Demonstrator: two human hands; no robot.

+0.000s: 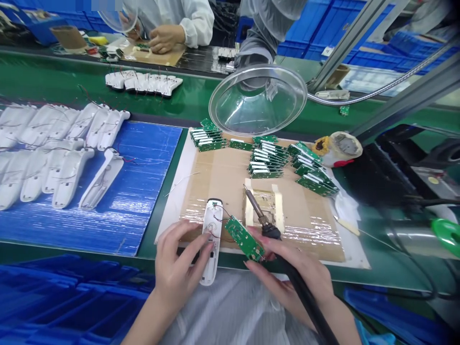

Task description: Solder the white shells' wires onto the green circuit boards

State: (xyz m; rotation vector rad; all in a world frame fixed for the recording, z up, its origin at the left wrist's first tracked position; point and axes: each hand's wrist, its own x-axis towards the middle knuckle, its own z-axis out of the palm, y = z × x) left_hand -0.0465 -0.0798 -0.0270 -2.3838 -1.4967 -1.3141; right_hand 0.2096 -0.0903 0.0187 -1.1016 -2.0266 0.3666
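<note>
My left hand [181, 258] is closed, with thumb and forefinger pinched over a long white plastic housing [212, 266], at a thin dark red wire [214, 235]. Thin wires run from this housing to a green circuit board [242, 237]. My right hand [287, 263] grips the lower right end of that board between thumb and fingers. The same hand also holds a soldering iron [271, 231], its tip pointing up and away, above a small fixture with pale strips [264, 208]. The tip is apart from the board.
White housings with wires [68, 177] lie in rows on a blue sheet [143, 201] to the left. Green boards [268, 160] are stacked behind the cardboard mat [223, 167]. A clear funnel-shaped hood [257, 103] hangs above them. Opposite, a co-worker's hand [167, 39] is at work.
</note>
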